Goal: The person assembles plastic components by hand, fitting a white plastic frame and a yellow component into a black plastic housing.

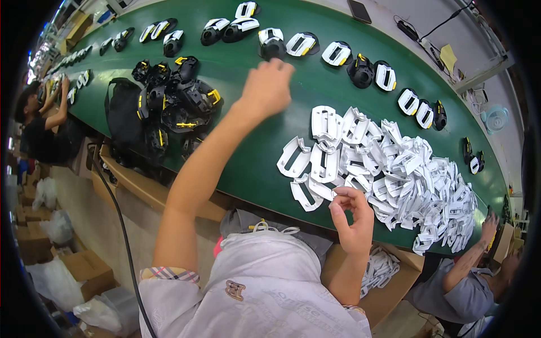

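My left hand (pixel 269 87) reaches across the table, smeared by motion, its fingertips at the lower edge of a black housing with a white frame on it (pixel 271 36). Whether the fingers grip that housing I cannot tell. Lower down, the thumb and forefinger of my right hand (pixel 353 219) are bent together at the end of a white plastic frame (pixel 321 188). This piece lies at the near left edge of a big pile of similar white frames (pixel 417 174).
A heap of black housings with yellow tabs (pixel 183 101) and a black bag (pixel 124 110) lie left on the green table (pixel 248 146). Finished-looking housings line the far side. A cable (pixel 121 219) hangs beside me. People work at left (pixel 48 129) and right (pixel 462 287). A box (pixel 403 284) holds white parts.
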Demonstrator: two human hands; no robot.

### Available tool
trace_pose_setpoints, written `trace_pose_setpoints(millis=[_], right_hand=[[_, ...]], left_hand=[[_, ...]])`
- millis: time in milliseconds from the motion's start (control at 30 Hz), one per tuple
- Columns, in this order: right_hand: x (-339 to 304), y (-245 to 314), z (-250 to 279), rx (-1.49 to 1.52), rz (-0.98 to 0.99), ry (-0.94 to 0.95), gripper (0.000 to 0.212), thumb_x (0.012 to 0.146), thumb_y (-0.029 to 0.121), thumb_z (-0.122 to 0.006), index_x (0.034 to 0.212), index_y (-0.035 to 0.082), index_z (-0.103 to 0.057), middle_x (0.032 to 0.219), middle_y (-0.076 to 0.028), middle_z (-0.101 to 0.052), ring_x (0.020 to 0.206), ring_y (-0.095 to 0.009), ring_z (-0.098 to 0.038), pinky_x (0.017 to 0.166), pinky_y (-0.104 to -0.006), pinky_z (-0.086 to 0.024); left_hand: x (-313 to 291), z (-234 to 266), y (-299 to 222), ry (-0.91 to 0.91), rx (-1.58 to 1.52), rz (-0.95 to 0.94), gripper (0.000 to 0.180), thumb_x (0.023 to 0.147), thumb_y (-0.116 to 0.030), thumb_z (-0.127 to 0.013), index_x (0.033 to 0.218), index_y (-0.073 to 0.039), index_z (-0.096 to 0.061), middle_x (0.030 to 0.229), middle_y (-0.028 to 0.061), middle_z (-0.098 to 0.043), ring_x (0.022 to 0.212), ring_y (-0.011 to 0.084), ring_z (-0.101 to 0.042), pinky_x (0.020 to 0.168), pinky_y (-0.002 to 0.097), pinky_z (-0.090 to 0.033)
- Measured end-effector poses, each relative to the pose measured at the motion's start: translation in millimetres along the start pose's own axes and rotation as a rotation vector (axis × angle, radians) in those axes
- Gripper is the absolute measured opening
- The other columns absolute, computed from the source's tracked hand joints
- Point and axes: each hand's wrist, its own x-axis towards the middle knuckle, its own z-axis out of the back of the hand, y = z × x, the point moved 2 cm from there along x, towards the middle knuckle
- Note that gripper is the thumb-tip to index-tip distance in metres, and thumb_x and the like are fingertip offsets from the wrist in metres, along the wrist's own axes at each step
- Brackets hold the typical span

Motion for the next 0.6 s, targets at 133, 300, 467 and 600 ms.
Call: trace_pose_setpoints(millis=[133, 300, 467, 600], right_hand=[[4, -6, -2, -0.006, 0.001, 0.007, 0.021, 0.077, 0.003, -0.061, 0.097, -0.002, -0.058, 0.072, -0.004, -0.059, 0.067, -0.011, -0.054, 0.065, -0.0234, -0.043], [7, 8, -12, -0.074, 0.044, 0.084, 0.021, 0.077, 0.004, -0.062, 0.097, -0.002, -0.059, 0.071, -0.005, -0.060, 0.067, -0.011, -0.055, 0.066, -0.0227, -0.044], [1, 2, 5, -0.056, 0.055, -0.017, 0.021, 0.078, 0.004, -0.062, 0.098, -0.002, -0.059, 0.071, -0.004, -0.060, 0.068, -0.010, -0.055, 0.066, -0.0229, -0.045], [6, -12, 3, 0.120, -0.016, -0.113, 0.024, 0.081, 0.004, -0.060, 0.103, -0.002, -0.057, 0.081, -0.005, -0.060, 0.074, -0.010, -0.056, 0.067, -0.0241, -0.046]], left_hand=[[-26, -2, -45, 0.138, -0.433, -0.070, 0.033, 0.077, -0.026, -0.061, 0.098, -0.001, -0.059, 0.095, 0.0175, -0.059, 0.090, 0.0342, -0.057, 0.077, 0.0399, -0.046], [-20, -34, -65, -0.013, -0.197, 0.012, 0.050, 0.070, -0.041, -0.070, 0.092, 0.001, -0.058, 0.092, 0.0161, -0.060, 0.086, 0.0334, -0.057, 0.078, 0.0393, -0.046], [-16, -26, -57, -0.033, -0.664, 0.069, 0.037, 0.074, -0.030, -0.069, 0.087, 0.001, -0.057, 0.078, 0.0184, -0.059, 0.070, 0.0329, -0.057, 0.064, 0.0400, -0.044], [-54, 30, -69, -0.048, -1.094, 0.064, 0.019, 0.078, -0.012, -0.065, 0.090, 0.002, -0.060, 0.069, 0.0086, -0.060, 0.062, 0.0176, -0.057, 0.058, 0.0283, -0.044]])
